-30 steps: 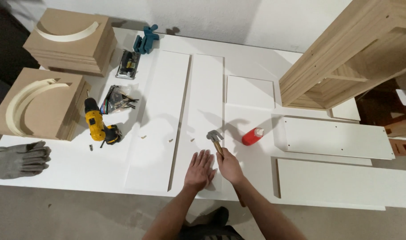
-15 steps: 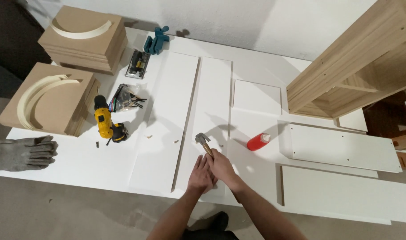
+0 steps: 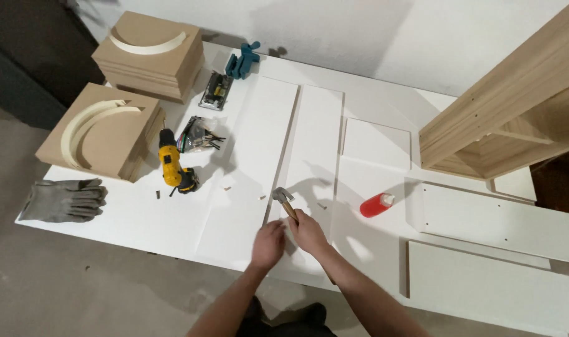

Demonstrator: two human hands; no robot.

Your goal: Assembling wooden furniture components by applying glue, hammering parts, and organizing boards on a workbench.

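Note:
My right hand point(image 3: 308, 232) grips the wooden handle of a hammer point(image 3: 283, 198), whose metal head is raised a little above a long white panel point(image 3: 309, 162). My left hand point(image 3: 269, 244) rests beside it on the near end of that panel, fingers curled; whether it pinches anything I cannot tell. A small dowel or peg point(image 3: 322, 205) lies on the panel just right of the hammer head. A red glue bottle point(image 3: 376, 205) lies on its side to the right.
A yellow cordless drill point(image 3: 172, 166) and a bag of hardware point(image 3: 197, 134) lie at left, grey gloves point(image 3: 65, 200) at the left edge. Stacked brown boards point(image 3: 148, 56) with curved cutouts stand at back left, a wooden shelf unit point(image 3: 515, 112) at right. White panels point(image 3: 502, 221) lie at right.
My left hand has drawn its spread fingers in and closed up beside the right hand. The hammer head has stayed raised over the panel's edge. The camera view has shifted closer.

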